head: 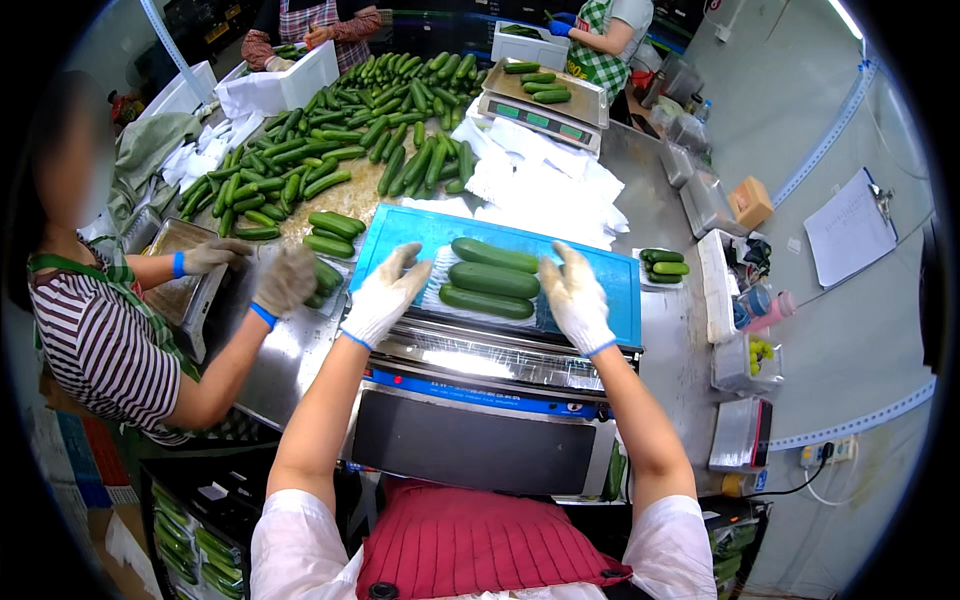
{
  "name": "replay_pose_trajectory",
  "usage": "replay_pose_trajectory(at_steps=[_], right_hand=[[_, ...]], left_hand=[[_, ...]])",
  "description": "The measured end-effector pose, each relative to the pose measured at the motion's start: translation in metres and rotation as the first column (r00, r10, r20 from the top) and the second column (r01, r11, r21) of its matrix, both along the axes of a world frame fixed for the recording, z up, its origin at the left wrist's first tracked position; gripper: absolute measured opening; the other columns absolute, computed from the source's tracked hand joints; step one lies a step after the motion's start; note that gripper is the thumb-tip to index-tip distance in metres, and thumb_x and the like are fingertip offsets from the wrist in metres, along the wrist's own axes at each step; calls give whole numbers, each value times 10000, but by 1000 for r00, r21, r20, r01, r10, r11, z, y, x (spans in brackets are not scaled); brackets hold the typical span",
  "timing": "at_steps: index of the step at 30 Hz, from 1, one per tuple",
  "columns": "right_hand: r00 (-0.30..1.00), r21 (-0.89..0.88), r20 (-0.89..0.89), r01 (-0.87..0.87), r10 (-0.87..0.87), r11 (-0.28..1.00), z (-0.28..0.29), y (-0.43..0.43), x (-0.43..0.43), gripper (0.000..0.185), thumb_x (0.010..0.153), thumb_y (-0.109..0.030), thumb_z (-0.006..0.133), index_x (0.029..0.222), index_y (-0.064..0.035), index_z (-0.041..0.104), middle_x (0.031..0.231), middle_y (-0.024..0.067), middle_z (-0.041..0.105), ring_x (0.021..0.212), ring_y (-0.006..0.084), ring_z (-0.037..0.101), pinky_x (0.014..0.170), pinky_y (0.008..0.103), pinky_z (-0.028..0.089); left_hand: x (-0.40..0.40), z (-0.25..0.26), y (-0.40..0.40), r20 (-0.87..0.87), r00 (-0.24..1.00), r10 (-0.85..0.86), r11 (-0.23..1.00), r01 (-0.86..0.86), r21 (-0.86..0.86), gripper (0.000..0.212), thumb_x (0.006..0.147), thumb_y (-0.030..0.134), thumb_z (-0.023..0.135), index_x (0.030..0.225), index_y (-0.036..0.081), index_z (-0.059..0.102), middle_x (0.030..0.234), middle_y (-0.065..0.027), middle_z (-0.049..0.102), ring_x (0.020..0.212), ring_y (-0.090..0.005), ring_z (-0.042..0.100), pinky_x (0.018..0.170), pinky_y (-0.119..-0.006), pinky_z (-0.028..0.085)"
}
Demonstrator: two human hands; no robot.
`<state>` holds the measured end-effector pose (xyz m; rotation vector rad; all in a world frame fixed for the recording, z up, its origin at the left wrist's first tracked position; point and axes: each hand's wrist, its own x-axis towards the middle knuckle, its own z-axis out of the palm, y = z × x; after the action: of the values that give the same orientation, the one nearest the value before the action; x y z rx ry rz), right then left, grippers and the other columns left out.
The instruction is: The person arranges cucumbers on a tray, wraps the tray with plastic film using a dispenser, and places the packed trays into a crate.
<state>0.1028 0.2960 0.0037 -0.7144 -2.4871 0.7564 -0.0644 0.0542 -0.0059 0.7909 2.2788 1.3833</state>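
Note:
Three cucumbers (495,278) lie side by side on a white foam net sheet (436,291), on the blue board (397,225) at the back of a film wrapping machine (480,397). My left hand (390,289), in a whitish work glove, is just left of the foam sheet, fingers apart and holding nothing. Close to the right ends of the cucumbers is my gloved right hand (576,296), its fingers apart; whether the fingertips touch them I cannot tell. Clear film (487,356) shows at the machine's roller, and a dark flat plate (472,442) is nearest me.
A large cucumber heap (375,112) covers the back. At left a co-worker (112,330) reaches beside more cucumbers (330,232). A scale (540,112) and white foam nets (540,180) stand behind the board. Small cucumbers on a tray (664,267) and containers (716,285) are at right.

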Motion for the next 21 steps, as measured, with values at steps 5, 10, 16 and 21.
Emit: replay_pose_trajectory(at_steps=[5, 10, 16, 21], right_hand=[[983, -426, -182, -110, 35, 898, 6, -20, 39, 425, 868, -192, 758, 1191, 7, 566, 987, 112, 661, 781, 105, 591, 714, 261, 533], [995, -290, 27, -81, 93, 954, 9, -46, 33, 459, 771, -143, 835, 1085, -6, 530, 935, 92, 615, 670, 79, 509, 623, 256, 499], [996, -372, 51, -53, 77, 927, -9, -40, 23, 604, 735, -268, 859, 1130, 0, 490, 1042, 175, 644, 837, 217, 668, 756, 353, 552], [998, -455, -16, -54, 53, 889, -2, -41, 24, 762, 754, -276, 843, 1336, 11, 445, 1055, 186, 661, 892, 230, 667, 821, 340, 540]], left_hand=[[13, 9, -13, -21, 1000, -9, 997, 11, 72, 585, 803, 167, 770, 1325, 10, 557, 1089, -85, 661, 923, -149, 597, 839, -279, 502], [25, 4, 2, -233, 966, -109, 993, 98, -58, 746, 723, 186, 815, 1391, 78, 501, 1102, -90, 672, 936, -201, 615, 863, -309, 511], [24, -3, 11, -228, 970, -87, 995, 75, -60, 801, 707, 206, 836, 1418, 90, 486, 1080, -118, 679, 930, -236, 634, 855, -334, 521], [23, 6, 9, -149, 984, -95, 994, 86, -61, 778, 729, 214, 828, 1423, 109, 492, 1059, -123, 689, 939, -222, 651, 872, -323, 518]])
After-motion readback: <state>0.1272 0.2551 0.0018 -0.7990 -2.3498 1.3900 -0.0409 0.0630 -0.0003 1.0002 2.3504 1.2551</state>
